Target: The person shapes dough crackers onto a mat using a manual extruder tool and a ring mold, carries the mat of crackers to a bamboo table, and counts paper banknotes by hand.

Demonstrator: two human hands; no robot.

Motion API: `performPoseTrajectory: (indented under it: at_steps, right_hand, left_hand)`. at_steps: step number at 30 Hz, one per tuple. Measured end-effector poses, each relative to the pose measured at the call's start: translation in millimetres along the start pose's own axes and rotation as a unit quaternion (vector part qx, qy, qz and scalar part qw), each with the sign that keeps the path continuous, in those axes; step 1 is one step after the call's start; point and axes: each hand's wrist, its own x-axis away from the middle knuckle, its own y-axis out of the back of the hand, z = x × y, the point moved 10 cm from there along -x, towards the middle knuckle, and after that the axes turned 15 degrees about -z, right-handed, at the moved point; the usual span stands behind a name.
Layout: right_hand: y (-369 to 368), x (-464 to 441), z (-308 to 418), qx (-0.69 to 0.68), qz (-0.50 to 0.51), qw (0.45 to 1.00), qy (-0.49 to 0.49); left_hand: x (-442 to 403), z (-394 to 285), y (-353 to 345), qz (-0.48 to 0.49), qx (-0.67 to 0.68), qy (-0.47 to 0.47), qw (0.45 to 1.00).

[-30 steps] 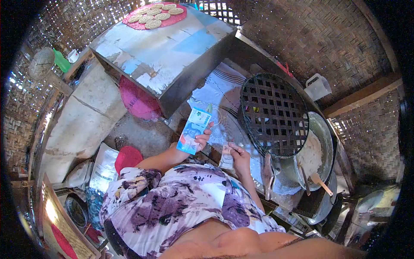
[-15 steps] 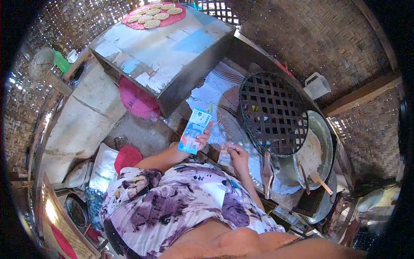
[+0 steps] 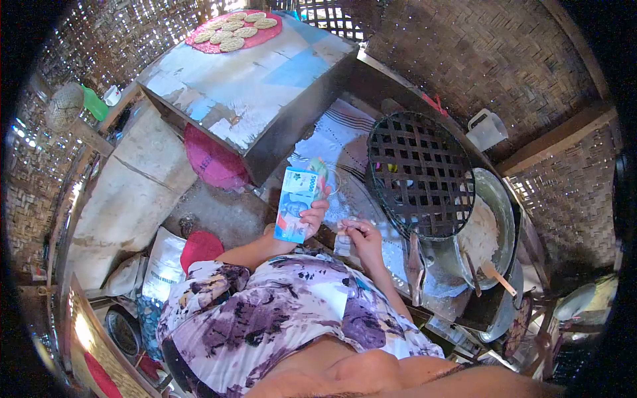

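My left hand is closed around a blue 50000 banknote, held upright in front of my body with its printed face toward me. Behind the note's upper right edge shows something greenish, too covered to name surely. To the right and slightly lower, my right hand pinches a pale, greyish-brown banknote between thumb and fingers. The two hands are apart, above a white patterned cloth.
A dark woven basket leans over a large metal basin of pale dough or flour, with a wooden-handled tool. Ahead is a box-like table bearing round flat pieces on a pink sheet. A plastic jug stands right.
The blue banknote has turned more upright and shifted slightly down, and more of the greenish thing shows behind it. My right hand stays almost in place, pinching the pale note.
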Motion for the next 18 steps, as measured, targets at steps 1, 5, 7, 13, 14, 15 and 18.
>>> performPoseTrajectory:
  at_steps: [1, 5, 7, 13, 14, 15, 18]
  right_hand:
    - [0.4, 0.1, 0.0, -0.003, 0.0, 1.0, -0.006]
    - [0.9, -2.8, 10.0, 0.007, -0.001, 1.0, 0.016]
    - [2.2, -4.1, 22.3, 0.026, -0.006, 0.999, 0.039]
    - [-11.1, -4.5, 43.3, 0.018, 0.018, 0.998, 0.052]
    - [-14.6, -3.8, 45.7, 0.042, 0.024, 0.996, 0.069]
    - [-19.0, -3.0, 47.6, 0.066, 0.029, 0.994, 0.086]
    - [-29.3, 0.2, 43.9, 0.096, 0.05, 0.99, 0.093]
  left_hand:
    - [0.3, 4.1, -3.1, -0.002, 0.003, 0.004, 1.0]
    - [-2.0, 5.2, -2.9, -0.011, -0.009, 0.004, 1.0]
    - [-4.2, -3.0, 6.3, -0.015, -0.006, -0.009, 1.0]
    - [-9.6, -68.7, 67.4, -0.178, -0.278, -0.222, 0.917]
    - [0.6, -78.6, 62.8, -0.273, -0.394, -0.333, 0.812]
    - [17.5, -89.5, 53.4, -0.354, -0.492, -0.428, 0.67]
    - [26.7, -112.5, 49.8, -0.33, -0.617, -0.543, 0.464]
